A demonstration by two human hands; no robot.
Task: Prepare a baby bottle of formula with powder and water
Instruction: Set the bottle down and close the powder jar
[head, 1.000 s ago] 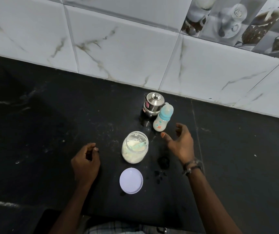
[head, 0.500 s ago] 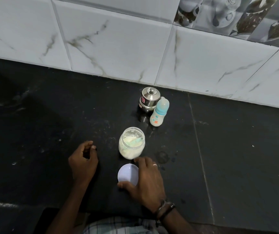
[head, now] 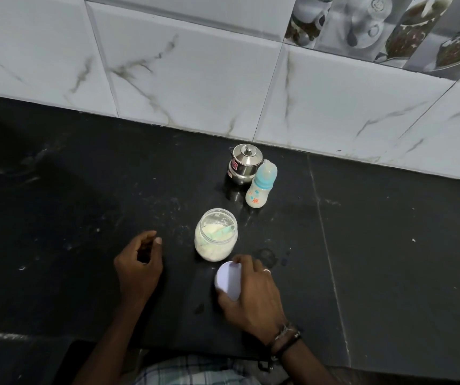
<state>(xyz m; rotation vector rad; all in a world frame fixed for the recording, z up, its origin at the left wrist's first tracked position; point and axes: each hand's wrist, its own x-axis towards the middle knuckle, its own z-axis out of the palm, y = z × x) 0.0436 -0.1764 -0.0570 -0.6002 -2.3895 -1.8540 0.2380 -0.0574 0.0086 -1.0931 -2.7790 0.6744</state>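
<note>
1. Left hand (head: 139, 269) rests on the black stone counter (head: 56, 218), fingers loosely curled, empty.
2. Open clear glass powder jar (head: 215, 235), near centre: fragile, hold its sides.
3. Right hand (head: 251, 295) grips the light, stiff round white plastic lid (head: 228, 279) by its rim.
4. Capped blue-collared baby bottle (head: 260, 188) stands behind, beside the small steel lidded pot (head: 244, 168): probably light, smooth.

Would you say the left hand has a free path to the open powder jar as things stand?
Probably yes: the left hand rests empty beside the jar, with only bare counter between them. The right hand is busy gripping the lid nearer the person.
</note>
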